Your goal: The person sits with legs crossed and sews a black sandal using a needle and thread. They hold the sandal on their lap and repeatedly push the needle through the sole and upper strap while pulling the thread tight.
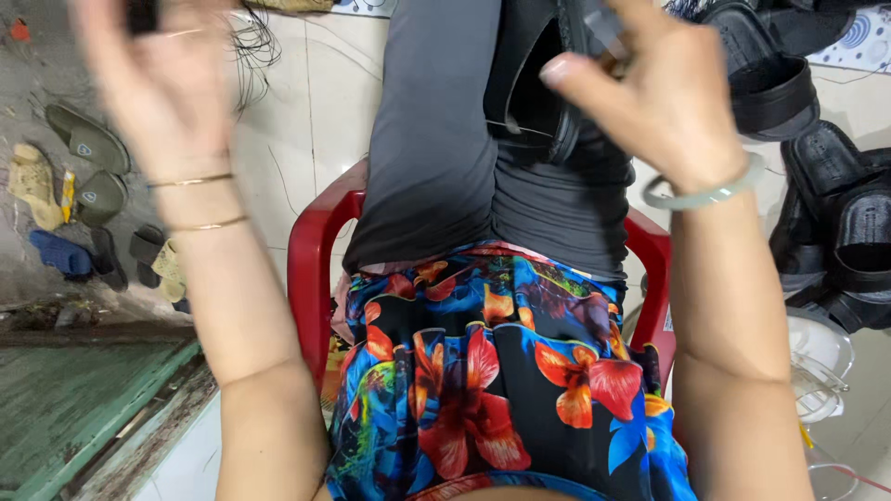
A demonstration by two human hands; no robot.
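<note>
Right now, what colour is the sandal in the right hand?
Black, seen in the head view: the sandal rests on the lap, gripped by the right hand.

The sandal [534,93] lies on the person's lap, under the right hand [664,97], whose fingers [561,70] rest on its strap. The left hand [158,74] is raised to the left, apart from it. The chair [311,250] sits under the person. More sandals [835,213] lie piled on the floor [306,102] to the right; slippers [88,176] lie scattered far left.
</note>
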